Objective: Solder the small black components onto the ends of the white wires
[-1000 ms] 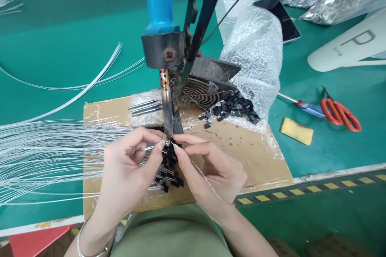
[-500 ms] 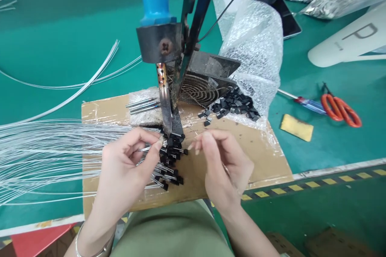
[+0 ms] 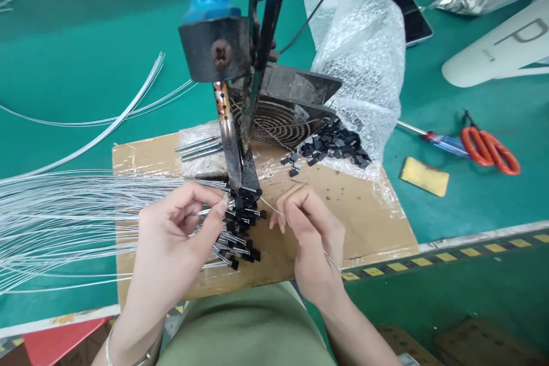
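Note:
My left hand [image 3: 180,229] pinches something small at its fingertips, too small to make out, just left of the soldering iron's tip. Fingers of my right hand [image 3: 311,234] are closed on a thin wire [image 3: 271,205], which runs toward the iron tip and shows again beside the palm. The soldering iron [image 3: 230,148], with a blue handle, points down from a black stand. Below its tip lie black connectors [image 3: 244,217] on the ends of many white cables [image 3: 77,206], spread leftward under my left hand. Cardboard [image 3: 360,223] lies beneath.
Behind the iron is a dusty fan [image 3: 278,123]. Loose black pieces [image 3: 337,143] lie by bubble wrap [image 3: 364,51]. To the right are a screwdriver [image 3: 446,143], orange-handled scissors [image 3: 489,151], a yellow sponge [image 3: 424,176] and a white cup-like object [image 3: 493,57]. Metal rods [image 3: 199,148] lie left of the iron.
The thin wire now shows clearly between the iron tip and my right fingers. My right hand has shifted slightly left and its fingers are more curled. The whole view has shifted slightly.

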A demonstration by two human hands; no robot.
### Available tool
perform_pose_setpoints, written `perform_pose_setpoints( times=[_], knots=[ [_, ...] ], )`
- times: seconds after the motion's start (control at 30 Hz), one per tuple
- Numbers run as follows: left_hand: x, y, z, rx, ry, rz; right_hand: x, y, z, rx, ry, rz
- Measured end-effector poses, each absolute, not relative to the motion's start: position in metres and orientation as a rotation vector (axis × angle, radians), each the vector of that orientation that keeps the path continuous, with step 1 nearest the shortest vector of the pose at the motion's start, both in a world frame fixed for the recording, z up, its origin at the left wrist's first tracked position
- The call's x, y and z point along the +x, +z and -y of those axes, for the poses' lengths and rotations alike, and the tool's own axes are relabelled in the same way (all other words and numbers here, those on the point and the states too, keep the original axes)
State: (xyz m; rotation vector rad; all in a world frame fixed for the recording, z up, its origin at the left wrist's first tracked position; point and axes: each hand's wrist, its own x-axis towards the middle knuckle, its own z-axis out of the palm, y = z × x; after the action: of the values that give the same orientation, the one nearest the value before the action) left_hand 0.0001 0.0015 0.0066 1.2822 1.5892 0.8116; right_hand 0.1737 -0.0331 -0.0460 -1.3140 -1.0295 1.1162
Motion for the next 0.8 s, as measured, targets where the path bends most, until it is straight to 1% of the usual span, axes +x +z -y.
perform_pose_setpoints(
  times=[0.17, 0.37, 0.53, 0.63, 0.73, 0.8],
  knots=[
    [-0.002, 0.006, 0.001, 1.389, 0.795, -1.627, 0.179, -0.045, 0.031, -1.345, 1.046, 1.078],
    [-0.005, 0.001, 0.015, 1.83, 0.803, -1.562, 0.192, -0.048, 0.026, -1.336, 0.953, 0.845],
    [-0.03, 0.005, 0.014, 1.991, 0.858, -1.654, 0.205, -0.056, 0.023, -1.369, 0.836, 0.774],
    [-0.068, 0.006, -0.026, 2.106, 0.816, -1.892, 0.21, -0.062, 0.022, -1.377, 0.81, 0.765],
    [-0.11, 0.001, -0.09, 2.017, 0.558, -2.212, 0.212, -0.067, 0.021, -1.378, 0.806, 0.776],
    [-0.13, -0.007, -0.134, 1.928, 0.512, -2.246, 0.212, -0.07, 0.02, -1.387, 0.798, 0.785]
  ],
)
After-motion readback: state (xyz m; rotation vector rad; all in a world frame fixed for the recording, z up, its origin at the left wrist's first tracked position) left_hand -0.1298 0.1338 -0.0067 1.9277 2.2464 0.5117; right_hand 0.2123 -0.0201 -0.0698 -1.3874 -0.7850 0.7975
